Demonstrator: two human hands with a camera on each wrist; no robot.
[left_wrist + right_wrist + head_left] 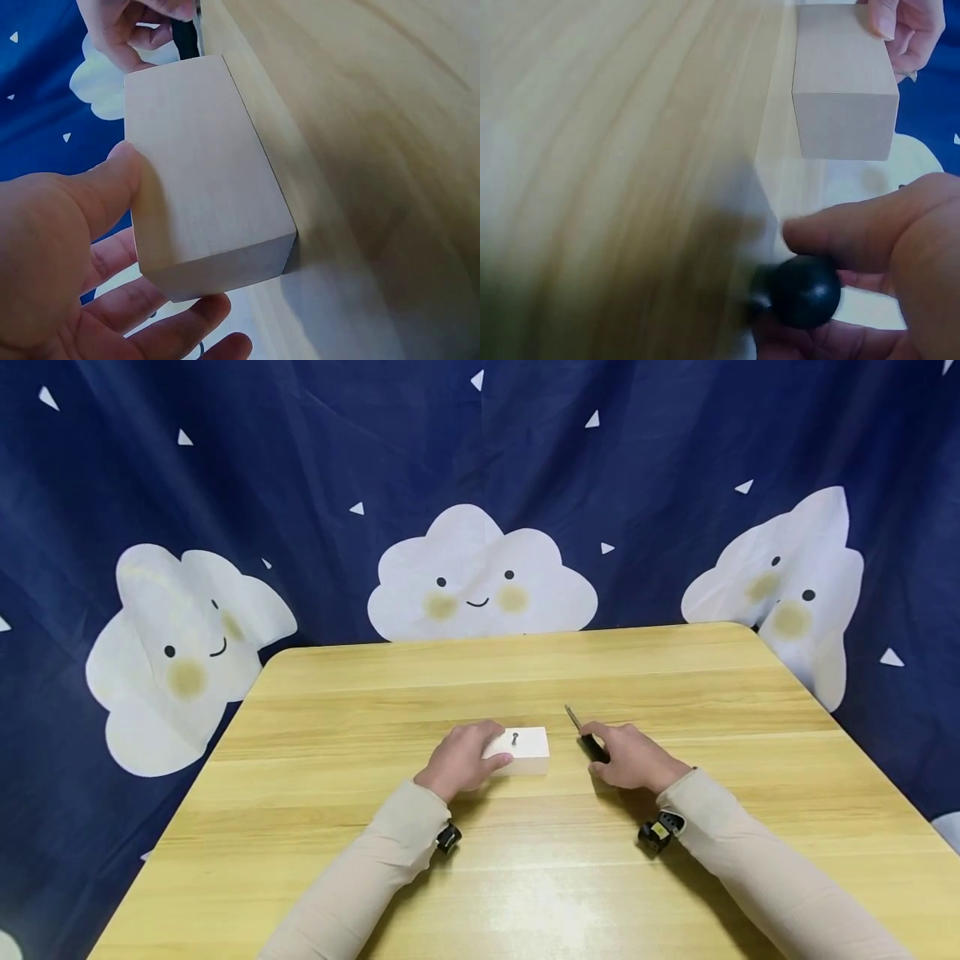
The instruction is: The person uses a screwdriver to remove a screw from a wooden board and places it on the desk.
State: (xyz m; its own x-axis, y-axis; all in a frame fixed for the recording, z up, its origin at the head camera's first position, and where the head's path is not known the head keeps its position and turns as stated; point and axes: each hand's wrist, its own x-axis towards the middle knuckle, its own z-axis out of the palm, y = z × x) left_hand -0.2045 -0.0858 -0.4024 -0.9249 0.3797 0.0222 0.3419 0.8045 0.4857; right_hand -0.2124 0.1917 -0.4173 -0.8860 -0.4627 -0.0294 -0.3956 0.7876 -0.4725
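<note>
A pale wooden block [534, 742] lies on the table, and a small screw [515, 738] sticks up from its top face. My left hand [460, 758] grips the block's left end, thumb [112, 180] along the near side and fingers round the end and far side. To the right of the block, my right hand [633, 757] holds a screwdriver [594, 748] by its black handle, between thumb and fingers. Its metal shaft points away from me, apart from the block. In the right wrist view the handle's rounded end [805, 291] faces the camera, close over the table.
The wooden table [360, 710] has a light grain and rounded far corners. Behind it hangs a dark blue curtain [322, 468] printed with smiling clouds and white triangles. A small black camera is strapped at each wrist, the right one [655, 835] just above the tabletop.
</note>
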